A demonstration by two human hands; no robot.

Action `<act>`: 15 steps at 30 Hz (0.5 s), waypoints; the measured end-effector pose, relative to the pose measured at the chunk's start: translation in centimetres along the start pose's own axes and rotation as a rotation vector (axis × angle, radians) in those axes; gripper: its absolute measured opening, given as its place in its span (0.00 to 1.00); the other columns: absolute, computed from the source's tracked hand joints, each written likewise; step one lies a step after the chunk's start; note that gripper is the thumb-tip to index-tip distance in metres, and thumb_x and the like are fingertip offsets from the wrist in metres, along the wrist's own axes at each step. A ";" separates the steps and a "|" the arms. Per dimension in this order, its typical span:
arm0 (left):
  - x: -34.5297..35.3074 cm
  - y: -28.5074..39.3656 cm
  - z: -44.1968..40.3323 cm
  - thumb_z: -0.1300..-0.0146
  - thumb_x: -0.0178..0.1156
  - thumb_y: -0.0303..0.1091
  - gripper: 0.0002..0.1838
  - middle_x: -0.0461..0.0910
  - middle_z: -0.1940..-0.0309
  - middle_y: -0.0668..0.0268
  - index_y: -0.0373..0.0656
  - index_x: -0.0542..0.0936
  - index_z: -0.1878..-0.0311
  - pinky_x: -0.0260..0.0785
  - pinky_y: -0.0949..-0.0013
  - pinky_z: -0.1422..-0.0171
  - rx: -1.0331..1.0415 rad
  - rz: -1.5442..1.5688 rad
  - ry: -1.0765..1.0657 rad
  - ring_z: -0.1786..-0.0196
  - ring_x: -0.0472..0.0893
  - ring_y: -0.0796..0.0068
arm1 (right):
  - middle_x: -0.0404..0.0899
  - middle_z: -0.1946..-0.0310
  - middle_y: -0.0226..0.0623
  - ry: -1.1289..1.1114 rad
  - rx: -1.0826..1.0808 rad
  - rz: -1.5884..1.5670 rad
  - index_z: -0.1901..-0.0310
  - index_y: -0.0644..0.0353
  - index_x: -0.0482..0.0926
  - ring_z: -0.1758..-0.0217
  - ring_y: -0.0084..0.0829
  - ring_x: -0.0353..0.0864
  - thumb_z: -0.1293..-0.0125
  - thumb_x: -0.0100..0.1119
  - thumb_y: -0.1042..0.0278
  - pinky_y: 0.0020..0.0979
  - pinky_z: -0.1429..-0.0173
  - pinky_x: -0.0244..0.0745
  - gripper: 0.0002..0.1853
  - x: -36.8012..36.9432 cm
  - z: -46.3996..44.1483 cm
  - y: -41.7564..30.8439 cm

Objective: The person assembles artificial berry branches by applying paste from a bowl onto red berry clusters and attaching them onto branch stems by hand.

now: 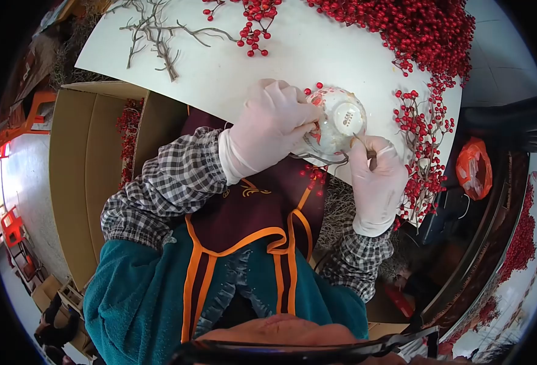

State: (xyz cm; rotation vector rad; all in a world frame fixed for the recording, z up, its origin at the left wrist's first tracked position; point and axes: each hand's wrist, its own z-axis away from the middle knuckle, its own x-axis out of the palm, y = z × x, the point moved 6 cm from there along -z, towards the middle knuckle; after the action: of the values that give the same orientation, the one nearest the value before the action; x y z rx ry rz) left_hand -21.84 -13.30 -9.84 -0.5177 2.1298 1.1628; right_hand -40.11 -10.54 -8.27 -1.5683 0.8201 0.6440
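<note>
My left hand [271, 125], in a thin white glove, is closed in a pinch at the left side of a patterned bowl; whatever lies between its fingertips is too small to tell. The bowl [347, 115] shows its round marked base. My right hand [378, 179], gloved too, pinches a thin brown twig [326, 160] at the bowl's lower right edge. A few red berries [314, 174] hang below the twig, and others [319, 86] show just above the bowl.
The white table [220, 79] carries bare branches [159, 39] at the back left and a heap of red berry stems [420, 30] at the back right. More berry stems [423, 140] lie right of my right hand. Left stands a cardboard box [74, 176]; right hangs a red bag [474, 168].
</note>
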 end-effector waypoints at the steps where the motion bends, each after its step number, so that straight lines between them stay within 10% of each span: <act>1: 0.0 0.0 -0.1 0.50 0.66 0.28 0.09 0.77 0.69 0.67 0.47 0.83 0.63 0.64 0.62 0.45 0.000 -0.006 0.004 0.61 0.75 0.63 | 0.80 0.76 0.30 0.003 -0.064 0.060 0.64 0.63 0.81 0.76 0.16 0.72 0.41 0.64 0.75 0.22 0.71 0.68 0.04 -0.1 -0.3 -0.6; 6: 0.3 -0.3 -0.2 0.51 0.66 0.28 0.08 0.77 0.70 0.68 0.47 0.82 0.65 0.65 0.62 0.47 -0.028 0.050 0.026 0.62 0.75 0.63 | 0.75 0.77 0.38 -0.050 -0.298 0.403 0.71 0.56 0.76 0.75 0.39 0.78 0.46 0.62 0.71 0.36 0.70 0.73 0.04 0.1 -1.4 -3.0; 15: 0.3 -0.9 -0.1 0.51 0.66 0.27 0.09 0.78 0.67 0.66 0.46 0.83 0.64 0.68 0.62 0.51 -0.017 0.224 0.029 0.62 0.77 0.63 | 0.76 0.76 0.39 -0.086 -0.382 0.343 0.70 0.56 0.77 0.73 0.40 0.79 0.45 0.63 0.72 0.38 0.69 0.73 0.04 -0.3 -1.8 -4.0</act>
State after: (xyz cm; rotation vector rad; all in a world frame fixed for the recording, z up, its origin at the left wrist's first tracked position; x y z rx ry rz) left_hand -21.51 -13.89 -10.52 -0.3107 2.2479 1.3031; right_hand -37.12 -12.03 -5.35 -1.7384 0.9496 1.1637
